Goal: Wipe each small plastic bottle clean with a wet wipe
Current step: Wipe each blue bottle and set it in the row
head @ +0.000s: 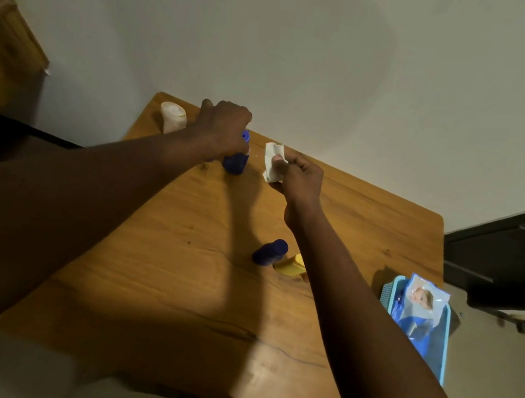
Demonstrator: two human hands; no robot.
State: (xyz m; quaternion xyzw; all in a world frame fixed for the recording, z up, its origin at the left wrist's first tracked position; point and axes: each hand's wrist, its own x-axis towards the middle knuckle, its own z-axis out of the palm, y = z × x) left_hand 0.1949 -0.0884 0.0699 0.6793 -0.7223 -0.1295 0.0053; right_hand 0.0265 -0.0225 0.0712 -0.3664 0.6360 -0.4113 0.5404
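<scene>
We see two hands at the far end of the worktop [172,270], one bottle held.
Our left hand [223,126] curls its fingers round the top of the blue bottle [236,159], which stands upright. Our right hand [299,179] pinches the wet wipe [272,160] just beside that bottle, not touching it. A white bottle [173,118] stands to the left. A dark bottle [269,252] and a yellow bottle [291,265] lie nearer us.
</scene>
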